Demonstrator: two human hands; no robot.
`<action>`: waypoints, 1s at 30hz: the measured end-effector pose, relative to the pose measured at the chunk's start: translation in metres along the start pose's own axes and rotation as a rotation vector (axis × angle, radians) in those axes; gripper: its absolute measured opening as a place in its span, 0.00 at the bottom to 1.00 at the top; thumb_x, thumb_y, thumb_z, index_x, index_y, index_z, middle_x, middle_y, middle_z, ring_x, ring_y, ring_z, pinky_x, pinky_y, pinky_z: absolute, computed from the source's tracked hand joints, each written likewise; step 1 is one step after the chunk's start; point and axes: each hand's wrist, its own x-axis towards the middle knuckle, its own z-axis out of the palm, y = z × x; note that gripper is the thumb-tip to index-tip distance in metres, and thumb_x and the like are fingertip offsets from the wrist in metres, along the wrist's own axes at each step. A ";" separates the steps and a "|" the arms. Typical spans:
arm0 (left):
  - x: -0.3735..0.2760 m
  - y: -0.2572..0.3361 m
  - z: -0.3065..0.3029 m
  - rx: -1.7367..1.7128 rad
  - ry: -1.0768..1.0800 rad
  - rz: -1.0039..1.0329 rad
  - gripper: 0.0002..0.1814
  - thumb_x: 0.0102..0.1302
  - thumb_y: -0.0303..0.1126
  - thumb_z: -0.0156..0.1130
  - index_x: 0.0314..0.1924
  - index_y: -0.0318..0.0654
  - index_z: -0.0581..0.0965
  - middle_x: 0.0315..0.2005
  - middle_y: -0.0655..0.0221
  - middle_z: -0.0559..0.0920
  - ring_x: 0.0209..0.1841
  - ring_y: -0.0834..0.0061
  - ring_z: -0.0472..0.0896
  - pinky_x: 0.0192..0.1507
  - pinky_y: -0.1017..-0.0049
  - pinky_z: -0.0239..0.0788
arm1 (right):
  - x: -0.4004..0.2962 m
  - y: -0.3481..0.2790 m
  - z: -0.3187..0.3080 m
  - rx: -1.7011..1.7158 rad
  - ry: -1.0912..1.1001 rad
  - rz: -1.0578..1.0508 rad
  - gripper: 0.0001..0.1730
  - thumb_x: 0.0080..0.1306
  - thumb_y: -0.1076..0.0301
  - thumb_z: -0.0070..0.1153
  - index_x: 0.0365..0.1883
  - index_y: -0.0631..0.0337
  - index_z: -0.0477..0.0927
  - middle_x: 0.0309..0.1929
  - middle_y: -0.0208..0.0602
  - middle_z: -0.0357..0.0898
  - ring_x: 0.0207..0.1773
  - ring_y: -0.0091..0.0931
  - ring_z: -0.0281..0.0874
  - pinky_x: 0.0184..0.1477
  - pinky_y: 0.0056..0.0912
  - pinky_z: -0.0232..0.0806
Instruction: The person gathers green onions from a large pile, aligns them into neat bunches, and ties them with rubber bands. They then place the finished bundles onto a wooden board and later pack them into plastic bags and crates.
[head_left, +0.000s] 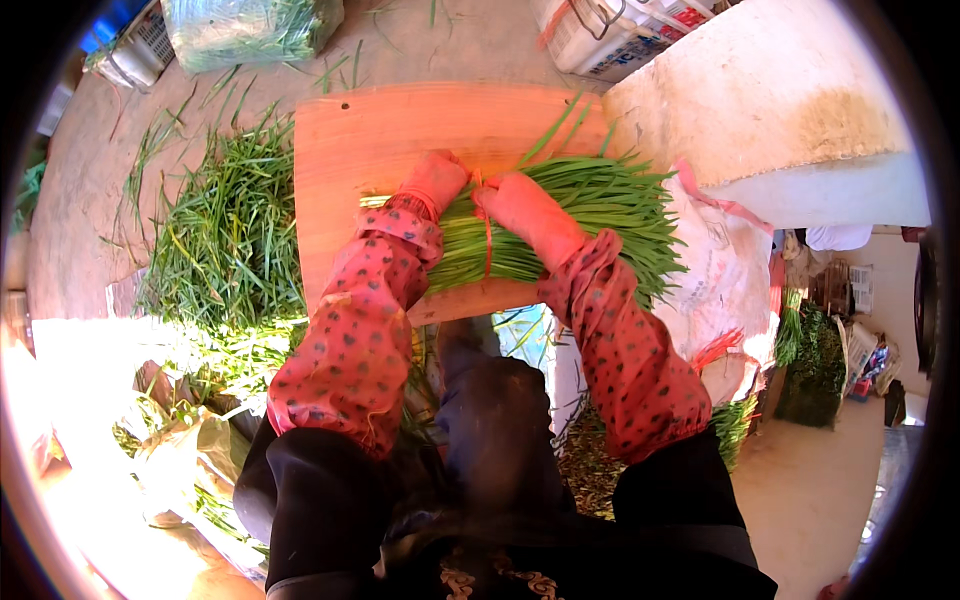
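A thick bundle of long green leaves, probably garlic chives (600, 202), lies across a wooden board (360, 142) in front of me. Its pale stem ends point left and the leafy tips hang past the board's right edge. Around its middle runs a red tie (488, 247). Both fists, in pink gloves with patterned sleeve covers, are closed at the tie's upper end. My left hand (437, 180) grips one side of it, and my right hand (525, 210) pinches the other, resting over the leaves. The fingertips are mostly hidden.
Loose cut leaves (225, 217) are heaped on the floor left of the board. A plastic-wrapped bale (251, 30) and a white crate (615, 37) stand beyond it. At right are a pale block (757, 97) and a white woven sack (709, 255) with red ties (718, 349).
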 end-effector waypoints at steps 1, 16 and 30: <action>0.000 0.001 0.001 0.018 0.002 -0.036 0.13 0.56 0.43 0.66 0.35 0.43 0.84 0.32 0.61 0.86 0.39 0.67 0.83 0.46 0.66 0.74 | 0.003 0.000 -0.003 -0.020 -0.023 -0.013 0.19 0.62 0.54 0.50 0.36 0.58 0.86 0.33 0.48 0.84 0.41 0.43 0.82 0.44 0.43 0.71; -0.007 0.021 -0.008 0.129 -0.076 -0.130 0.14 0.58 0.44 0.62 0.41 0.49 0.85 0.43 0.57 0.86 0.50 0.56 0.84 0.54 0.59 0.73 | 0.032 0.014 -0.010 -0.120 -0.121 -0.049 0.15 0.60 0.64 0.51 0.26 0.65 0.84 0.27 0.43 0.83 0.33 0.31 0.78 0.39 0.35 0.67; -0.007 0.009 -0.006 -0.022 -0.130 0.003 0.14 0.57 0.38 0.65 0.43 0.45 0.84 0.40 0.61 0.87 0.46 0.65 0.84 0.50 0.68 0.75 | 0.030 0.023 -0.006 0.128 -0.064 -0.100 0.14 0.60 0.64 0.55 0.24 0.67 0.83 0.24 0.37 0.83 0.31 0.26 0.76 0.40 0.29 0.67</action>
